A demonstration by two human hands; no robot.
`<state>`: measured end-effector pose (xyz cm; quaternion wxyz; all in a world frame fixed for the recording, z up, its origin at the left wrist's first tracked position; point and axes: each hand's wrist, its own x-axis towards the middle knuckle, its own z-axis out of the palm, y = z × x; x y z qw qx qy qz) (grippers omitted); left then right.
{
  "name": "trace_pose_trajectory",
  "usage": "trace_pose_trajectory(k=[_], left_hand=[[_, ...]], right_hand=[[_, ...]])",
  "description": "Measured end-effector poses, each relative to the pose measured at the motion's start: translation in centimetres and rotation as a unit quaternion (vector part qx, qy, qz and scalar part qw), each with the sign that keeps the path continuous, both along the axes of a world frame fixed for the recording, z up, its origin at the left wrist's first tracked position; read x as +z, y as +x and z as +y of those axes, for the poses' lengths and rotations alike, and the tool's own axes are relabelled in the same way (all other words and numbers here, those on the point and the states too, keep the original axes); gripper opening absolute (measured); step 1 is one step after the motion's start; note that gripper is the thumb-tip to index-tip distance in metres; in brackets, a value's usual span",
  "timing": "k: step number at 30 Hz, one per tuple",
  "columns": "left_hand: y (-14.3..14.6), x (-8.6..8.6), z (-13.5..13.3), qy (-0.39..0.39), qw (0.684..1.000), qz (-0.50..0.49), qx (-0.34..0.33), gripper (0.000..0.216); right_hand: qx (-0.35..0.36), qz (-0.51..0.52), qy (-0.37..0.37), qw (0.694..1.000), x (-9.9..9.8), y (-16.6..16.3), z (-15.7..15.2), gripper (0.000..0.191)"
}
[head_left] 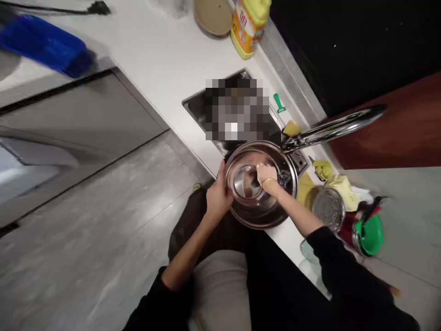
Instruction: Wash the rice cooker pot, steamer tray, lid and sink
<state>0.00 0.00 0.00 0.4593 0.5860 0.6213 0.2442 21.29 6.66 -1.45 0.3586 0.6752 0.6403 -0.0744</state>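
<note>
A large round stainless steel bowl (262, 220) is tilted over the near end of the sink (198, 108). My left hand (219, 195) grips its left rim, with the thumb along the outer edge and the other fingers partly hidden. Inside the bowl, my right hand (267, 177) is closed in a fist near the shiny bottom. Whatever it may hold is hidden. A dark, speckled tangle (284, 178) shows at the bowl's inner right wall, just beside the fist; I cannot tell its kind. Part of the sink is blurred out by large pixels.
The chrome faucet (337, 128) reaches over the bowl's upper right. A green peeler (279, 103), a yellow detergent jug (248, 27) and a tan round dish (213, 16) are on the white counter (151, 50). At right stand a metal strainer (328, 209) and a green container (372, 234).
</note>
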Motion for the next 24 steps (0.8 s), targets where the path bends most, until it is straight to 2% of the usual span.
trace_pose_trajectory(k=[5,8,13,15,19,21,24], left_hand=[[-0.3,0.2,0.4,0.012,0.999,-0.016,-0.033,0.086],[-0.3,0.1,0.2,0.011,1.000,-0.008,-0.016,0.086],[-0.1,-0.3,0.0,0.023,1.000,-0.007,0.002,0.087],[-0.2,-0.3,0.1,0.031,0.999,-0.011,-0.010,0.088],[-0.2,-0.1,0.2,0.025,1.000,-0.008,-0.015,0.087],[-0.1,-0.1,0.1,0.019,1.000,-0.010,-0.003,0.086],[0.0,-0.1,0.1,0.024,0.999,-0.020,0.009,0.087]], right_hand=[[0.095,0.040,0.028,0.994,-0.5,-0.6,-0.1,0.043],[0.140,0.067,0.052,0.986,-0.8,-0.8,0.0,0.043],[0.065,0.037,0.014,0.997,-0.5,1.0,-0.6,0.041],[0.075,0.052,0.023,0.996,-0.7,1.1,-0.3,0.039],[0.108,0.120,0.087,0.983,-1.4,0.0,0.8,0.031],[0.057,0.158,0.111,0.979,-1.8,0.4,1.2,0.025],[-0.059,0.221,0.114,0.967,-1.9,2.6,1.1,0.032]])
